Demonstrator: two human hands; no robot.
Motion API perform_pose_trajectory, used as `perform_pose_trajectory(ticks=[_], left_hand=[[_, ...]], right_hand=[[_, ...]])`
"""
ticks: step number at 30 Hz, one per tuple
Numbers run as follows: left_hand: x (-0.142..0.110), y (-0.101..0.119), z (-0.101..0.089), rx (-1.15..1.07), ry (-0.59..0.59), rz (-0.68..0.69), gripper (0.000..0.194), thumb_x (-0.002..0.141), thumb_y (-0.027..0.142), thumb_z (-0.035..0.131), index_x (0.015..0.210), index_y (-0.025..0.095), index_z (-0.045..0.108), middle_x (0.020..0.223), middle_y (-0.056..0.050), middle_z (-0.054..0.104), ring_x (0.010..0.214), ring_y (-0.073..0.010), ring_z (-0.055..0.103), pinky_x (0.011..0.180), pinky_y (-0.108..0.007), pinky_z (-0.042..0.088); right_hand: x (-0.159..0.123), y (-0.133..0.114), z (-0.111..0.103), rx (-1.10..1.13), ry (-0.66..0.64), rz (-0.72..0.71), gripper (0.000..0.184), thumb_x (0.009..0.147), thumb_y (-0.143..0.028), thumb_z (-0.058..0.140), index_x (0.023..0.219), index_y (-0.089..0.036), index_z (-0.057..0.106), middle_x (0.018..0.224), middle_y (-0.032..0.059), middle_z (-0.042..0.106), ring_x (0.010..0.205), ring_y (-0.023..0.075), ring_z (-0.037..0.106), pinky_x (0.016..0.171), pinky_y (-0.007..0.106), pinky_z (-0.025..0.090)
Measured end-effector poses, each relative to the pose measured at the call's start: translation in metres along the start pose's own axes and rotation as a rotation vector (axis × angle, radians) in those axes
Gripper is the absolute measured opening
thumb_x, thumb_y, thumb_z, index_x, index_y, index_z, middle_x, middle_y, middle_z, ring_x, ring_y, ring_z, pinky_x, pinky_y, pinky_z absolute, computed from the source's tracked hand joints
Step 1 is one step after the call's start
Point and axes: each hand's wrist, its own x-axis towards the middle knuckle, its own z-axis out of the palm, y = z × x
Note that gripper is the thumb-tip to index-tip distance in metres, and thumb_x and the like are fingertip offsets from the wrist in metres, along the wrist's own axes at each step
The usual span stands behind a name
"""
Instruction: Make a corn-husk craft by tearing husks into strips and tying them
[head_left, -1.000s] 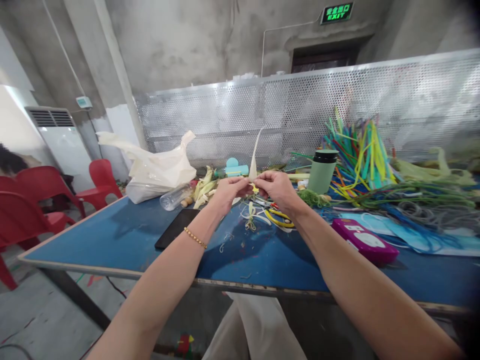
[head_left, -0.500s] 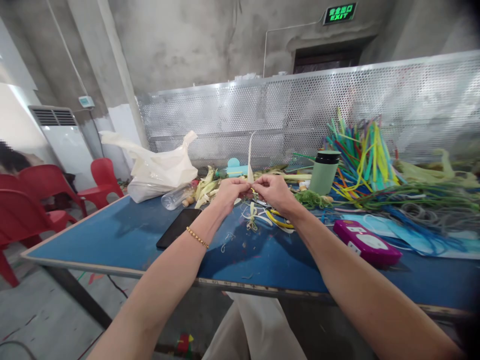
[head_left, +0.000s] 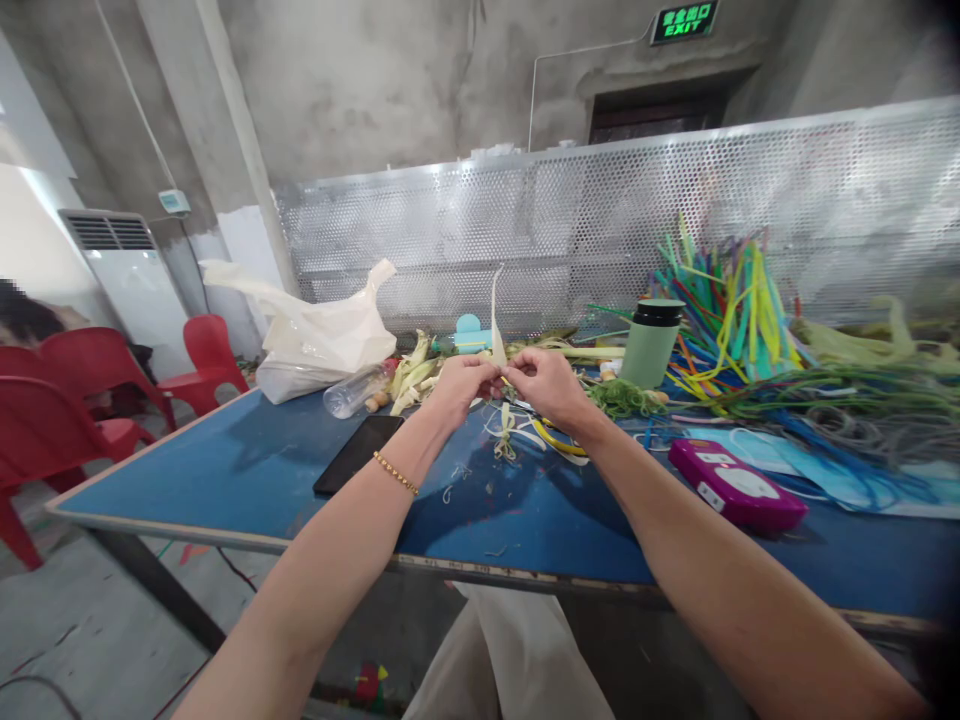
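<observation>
My left hand (head_left: 463, 388) and my right hand (head_left: 553, 388) meet fingertip to fingertip above the blue table (head_left: 247, 470), both closed in a pinch. Between them a pale, pointed strip that looks like corn husk (head_left: 497, 335) stands upright, its thin tip curving at the top. My fingers hide its lower end. Below the hands lies a small pale green knotted piece (head_left: 506, 440). Beside it, under my right hand, are scissors with yellow handles (head_left: 559, 438), partly hidden.
Left of my hands are a black phone (head_left: 358, 455), a clear bottle (head_left: 349, 395) and a white plastic bag (head_left: 326, 345). To the right stand a green tumbler (head_left: 651, 350), a purple power strip (head_left: 739, 485) and coloured strips (head_left: 739, 320). A perforated metal screen (head_left: 450, 230) rises behind.
My hands stay pinched together at nearly the same place. The strip's upper end leans slightly more to the left, and its tip has straightened somewhat.
</observation>
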Motion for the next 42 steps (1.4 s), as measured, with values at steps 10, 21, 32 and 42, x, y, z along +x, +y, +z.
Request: perform_pose_trajectory(ticks=[10, 21, 32, 42], left_hand=[[0.0029, -0.0047, 0.0023, -0.006, 0.029, 0.021, 0.013, 0.070, 0.007, 0.062, 0.058, 0.011, 0.058, 0.053, -0.002, 0.057, 0.048, -0.0084, 0.052, 0.054, -0.025, 0.039], [0.0032, -0.0028, -0.0016, -0.064, 0.050, -0.036, 0.009, 0.070, 0.009, 0.067, 0.064, 0.010, 0.060, 0.057, -0.005, 0.061, 0.047, -0.0091, 0.053, 0.052, -0.024, 0.037], [0.0065, -0.0026, -0.0017, -0.181, 0.120, -0.147, 0.016, 0.064, 0.001, 0.058, 0.055, 0.013, 0.051, 0.048, 0.003, 0.046, 0.044, -0.0053, 0.041, 0.046, -0.023, 0.028], [0.0045, -0.0014, -0.0019, -0.240, 0.026, -0.134, 0.007, 0.071, 0.006, 0.061, 0.066, 0.011, 0.061, 0.060, -0.004, 0.059, 0.052, -0.0080, 0.051, 0.053, -0.025, 0.036]], right_hand=[[-0.0006, 0.0017, 0.0032, 0.053, 0.023, 0.046, 0.018, 0.075, -0.032, 0.060, 0.065, -0.017, 0.060, 0.059, 0.0030, 0.063, 0.058, 0.0158, 0.058, 0.053, 0.025, 0.042], [-0.0013, 0.0042, -0.0022, -0.233, 0.115, -0.058, 0.016, 0.082, -0.027, 0.056, 0.074, -0.017, 0.065, 0.070, 0.0052, 0.068, 0.067, 0.0182, 0.059, 0.066, 0.029, 0.042], [-0.0090, 0.0000, -0.0027, -0.582, 0.022, -0.382, 0.020, 0.096, -0.027, 0.051, 0.094, -0.019, 0.070, 0.096, 0.0078, 0.062, 0.082, 0.0181, 0.057, 0.063, 0.028, 0.035], [-0.0080, 0.0019, -0.0045, -0.528, 0.040, -0.395, 0.023, 0.096, -0.021, 0.049, 0.090, -0.016, 0.070, 0.093, 0.0085, 0.062, 0.083, 0.0184, 0.057, 0.068, 0.029, 0.038]])
